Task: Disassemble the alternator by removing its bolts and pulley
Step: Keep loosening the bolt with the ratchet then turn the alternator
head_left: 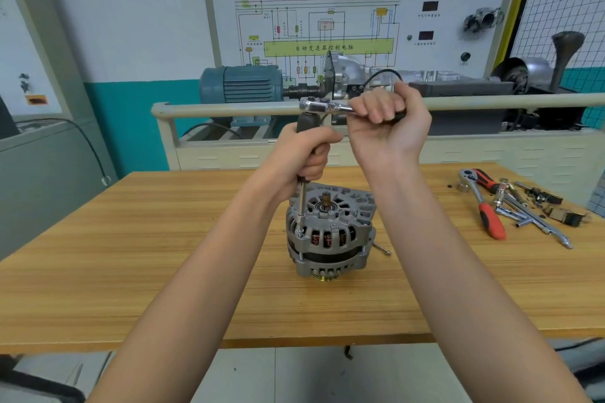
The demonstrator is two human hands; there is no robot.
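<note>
A grey alternator [330,232] stands on the wooden table [131,255] with its shaft end up and its brass-coloured pulley [325,277] underneath. A long socket driver [302,203] stands upright, its tip on a bolt at the alternator's left rim. My left hand [306,157] grips the driver's black handle. My right hand [386,121] grips the handle of a chrome ratchet [322,105] that sits across the top of the driver. One loose long bolt [381,249] lies on the table just right of the alternator.
Right on the table lie a red-handled ratchet [484,203], chrome extension bars [530,216] and several small parts. Behind the table stands a training rig with a rail [229,108], a blue motor [242,83] and a gearbox. A wiring board hangs on the wall.
</note>
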